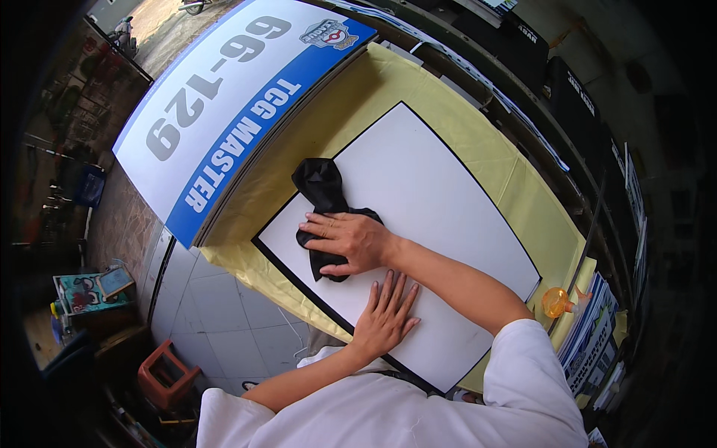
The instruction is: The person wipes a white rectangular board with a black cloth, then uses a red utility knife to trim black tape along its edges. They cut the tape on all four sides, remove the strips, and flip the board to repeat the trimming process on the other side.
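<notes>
A white rectangular board with a black border lies flat in front of me, on a pale yellow covering. My right hand reaches across to the left part of the board and presses a crumpled black cloth down with outstretched fingers. The cloth's far end bunches up beyond my fingertips and its lower folds show beneath the palm. Closer to my body, my left hand rests flat on the board near its front edge, fingers spread, just below the right hand and off the cloth.
Stacked printed panels, blue and white on top, stand along the far left side of the yellow covering. An orange spray bottle is at the right, beside more printed sheets. A reddish plastic stool stands on the tiled floor.
</notes>
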Demonstrator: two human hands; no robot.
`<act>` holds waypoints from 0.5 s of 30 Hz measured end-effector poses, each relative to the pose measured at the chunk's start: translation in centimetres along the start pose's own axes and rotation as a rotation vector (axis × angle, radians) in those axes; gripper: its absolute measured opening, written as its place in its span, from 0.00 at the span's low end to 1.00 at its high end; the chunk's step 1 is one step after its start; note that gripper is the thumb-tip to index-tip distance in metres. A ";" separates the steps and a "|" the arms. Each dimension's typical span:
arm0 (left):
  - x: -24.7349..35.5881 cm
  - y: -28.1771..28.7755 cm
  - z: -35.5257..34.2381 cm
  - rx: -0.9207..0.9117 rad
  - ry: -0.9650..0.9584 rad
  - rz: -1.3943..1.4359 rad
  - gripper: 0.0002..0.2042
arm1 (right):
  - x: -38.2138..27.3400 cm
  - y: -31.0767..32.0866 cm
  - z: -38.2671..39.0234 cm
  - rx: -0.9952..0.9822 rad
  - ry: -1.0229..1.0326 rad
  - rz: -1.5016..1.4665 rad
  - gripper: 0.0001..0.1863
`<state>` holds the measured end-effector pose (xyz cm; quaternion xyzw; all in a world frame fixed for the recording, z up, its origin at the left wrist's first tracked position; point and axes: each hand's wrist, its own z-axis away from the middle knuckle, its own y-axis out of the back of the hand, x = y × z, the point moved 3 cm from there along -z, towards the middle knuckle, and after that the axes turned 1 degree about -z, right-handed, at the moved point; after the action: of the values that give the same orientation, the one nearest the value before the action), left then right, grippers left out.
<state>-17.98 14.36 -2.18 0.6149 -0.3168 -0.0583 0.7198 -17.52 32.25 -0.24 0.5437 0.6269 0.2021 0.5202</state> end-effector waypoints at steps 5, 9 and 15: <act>0.5 1.6 -0.2 0.015 0.007 0.050 0.43 | 16.3 8.0 4.2 0.512 -0.815 0.509 0.31; 0.3 1.7 -0.2 0.081 0.040 0.053 0.42 | 13.0 4.1 1.2 0.500 -0.852 0.549 0.34; 0.2 -1.2 0.7 0.100 0.022 0.126 0.40 | -3.9 -4.8 -4.2 0.072 -0.041 -0.017 0.32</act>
<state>-17.80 13.41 -3.17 0.6294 -0.3498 0.0098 0.6938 -23.95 28.50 -0.85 0.5608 0.6274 0.1639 0.5147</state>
